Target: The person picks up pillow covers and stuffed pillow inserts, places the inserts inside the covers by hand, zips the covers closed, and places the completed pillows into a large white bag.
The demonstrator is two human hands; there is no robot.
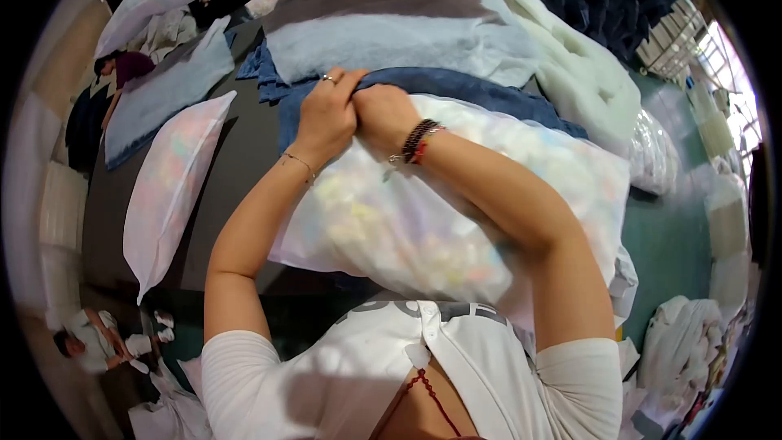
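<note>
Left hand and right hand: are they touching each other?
Touching. The head view shows the left hand pressed against the right hand, with no gap between them, both clenched on the blue cover at the edge of the white pillow.

open lane for you: the bare table (248, 155) strip between the two pillows. left pillow (175, 187) bounds it on one side, big pillow (456, 220) on the other. ahead, blue cloth (472, 85) and grey batting (391, 45) block reach. piled fleece (586, 81) crowds your right.
</note>
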